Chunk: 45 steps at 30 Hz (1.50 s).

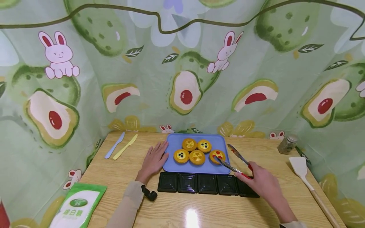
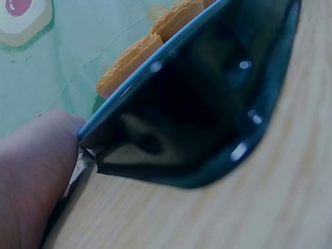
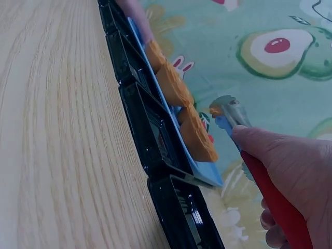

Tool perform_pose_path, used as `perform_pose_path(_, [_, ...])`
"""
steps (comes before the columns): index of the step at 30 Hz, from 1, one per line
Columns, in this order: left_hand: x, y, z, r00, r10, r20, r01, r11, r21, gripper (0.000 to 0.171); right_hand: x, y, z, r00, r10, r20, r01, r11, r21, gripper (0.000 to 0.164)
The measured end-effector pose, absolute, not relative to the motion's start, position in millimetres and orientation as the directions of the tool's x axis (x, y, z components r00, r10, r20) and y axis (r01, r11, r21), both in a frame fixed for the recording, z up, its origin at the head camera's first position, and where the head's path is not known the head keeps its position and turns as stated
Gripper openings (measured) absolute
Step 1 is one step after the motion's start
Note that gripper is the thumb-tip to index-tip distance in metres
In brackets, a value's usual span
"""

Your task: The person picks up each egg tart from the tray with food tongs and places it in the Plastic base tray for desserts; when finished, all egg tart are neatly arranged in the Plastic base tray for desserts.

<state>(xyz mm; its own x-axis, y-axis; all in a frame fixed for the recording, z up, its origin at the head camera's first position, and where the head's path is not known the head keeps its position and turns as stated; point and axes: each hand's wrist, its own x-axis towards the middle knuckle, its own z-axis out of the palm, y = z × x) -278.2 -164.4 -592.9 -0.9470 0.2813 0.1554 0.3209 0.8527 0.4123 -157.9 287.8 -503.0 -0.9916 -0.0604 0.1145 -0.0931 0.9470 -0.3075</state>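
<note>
My left hand lies flat on the table, its fingers against the left edge of a blue tray. Several egg tarts stand on that tray, some topped with dark berries, others with yellow wedges. At its right end is an egg tart with red pieces. My right hand holds metal tongs by their red grips. The tongs' arms are spread, one tip over the red-topped tart and the other beyond the tray's right edge.
A row of black plastic compartments runs along the tray's front. Blue and yellow plastic knives lie at the back left, a sugar bag at the front left. On the right are a shaker jar and a white spatula.
</note>
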Motion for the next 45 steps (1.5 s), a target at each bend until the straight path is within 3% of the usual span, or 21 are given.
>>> perform_pose_path(21, [-277,-164,-592,-0.942,0.288,0.174,0.335,0.848,0.41,0.062,-177,270,-506,-0.995,-0.089,0.043,-0.098,0.94,-0.325,0.089])
perform_pose_path(36, [-278,-165,-592,-0.943,0.286,0.17,0.332,0.847,0.415,0.062,-183,269,-514,-0.992,-0.102,0.07,-0.119,0.94,-0.319,0.061])
perform_pose_path(45, [-276,-165,-590,-0.944,0.281,0.173,0.328,0.855,0.402,0.061,-186,270,-517,-0.993,-0.112,0.045,-0.12,0.941,-0.317,0.063])
